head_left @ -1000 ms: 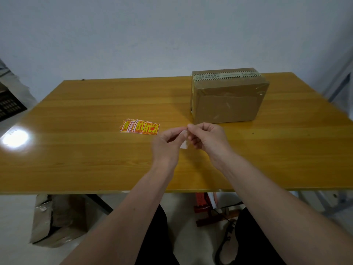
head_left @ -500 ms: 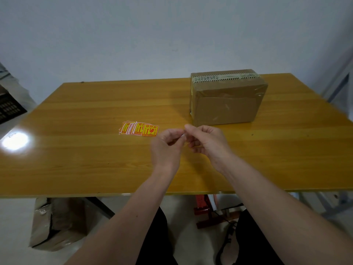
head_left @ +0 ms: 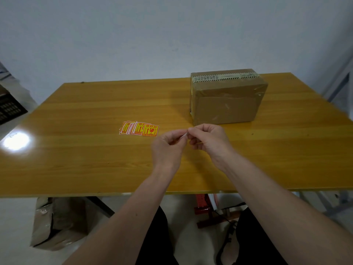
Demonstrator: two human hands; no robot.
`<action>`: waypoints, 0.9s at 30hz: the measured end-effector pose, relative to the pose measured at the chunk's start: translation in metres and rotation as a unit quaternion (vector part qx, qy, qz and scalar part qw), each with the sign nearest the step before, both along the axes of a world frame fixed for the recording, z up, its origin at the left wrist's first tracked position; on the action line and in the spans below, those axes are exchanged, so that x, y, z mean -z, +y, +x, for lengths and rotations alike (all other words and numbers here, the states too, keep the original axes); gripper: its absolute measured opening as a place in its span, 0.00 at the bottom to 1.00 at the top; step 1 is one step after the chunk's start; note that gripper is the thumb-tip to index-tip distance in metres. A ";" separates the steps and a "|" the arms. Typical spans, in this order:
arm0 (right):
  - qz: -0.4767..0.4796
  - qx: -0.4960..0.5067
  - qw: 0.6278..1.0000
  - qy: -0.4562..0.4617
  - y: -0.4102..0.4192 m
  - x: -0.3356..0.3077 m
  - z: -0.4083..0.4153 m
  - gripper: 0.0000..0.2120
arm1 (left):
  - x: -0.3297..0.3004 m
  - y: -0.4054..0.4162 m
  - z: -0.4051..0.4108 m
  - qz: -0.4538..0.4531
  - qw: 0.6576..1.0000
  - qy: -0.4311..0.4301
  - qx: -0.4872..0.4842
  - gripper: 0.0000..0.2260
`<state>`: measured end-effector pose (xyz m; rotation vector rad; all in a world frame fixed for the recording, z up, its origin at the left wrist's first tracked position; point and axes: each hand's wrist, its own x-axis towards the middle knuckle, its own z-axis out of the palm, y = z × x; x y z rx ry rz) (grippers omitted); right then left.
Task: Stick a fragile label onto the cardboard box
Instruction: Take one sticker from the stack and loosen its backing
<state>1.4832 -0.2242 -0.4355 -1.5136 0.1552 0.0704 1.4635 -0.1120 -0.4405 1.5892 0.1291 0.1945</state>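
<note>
A taped brown cardboard box (head_left: pixel 227 104) stands on the yellow wooden table (head_left: pixel 95 159), right of centre. My left hand (head_left: pixel 168 146) and my right hand (head_left: pixel 208 140) meet just in front of the box, above the table. Both pinch one small label (head_left: pixel 183 136) between thumb and fingers. Only a thin white edge of that label shows; its printed face is hidden. A fanned pile of red-and-yellow fragile labels (head_left: pixel 140 128) lies flat on the table to the left of my hands.
The table's front edge runs just below my wrists. Under the table are a crumpled brown package (head_left: pixel 57 224) on the floor at left and a red metal stand (head_left: pixel 204 209) with cables. A dark keyboard-like object (head_left: pixel 9 109) sits at far left.
Both hands have kept pinching the label and lifted slightly toward the box. The white piece that hung below the fingers a second ago is now almost hidden.
</note>
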 end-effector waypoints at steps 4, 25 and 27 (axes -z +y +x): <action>0.011 -0.005 1.000 -0.002 0.000 -0.002 0.000 0.06 | 0.001 0.001 0.002 -0.004 1.000 0.006 -0.003 0.06; 0.038 -0.007 0.999 0.024 0.004 -0.004 -0.001 0.06 | 0.008 0.005 0.004 0.044 0.998 -0.024 -0.029 0.10; 0.039 -0.007 0.999 0.024 0.004 -0.003 -0.001 0.06 | 0.009 0.005 0.005 0.053 0.998 -0.017 -0.036 0.10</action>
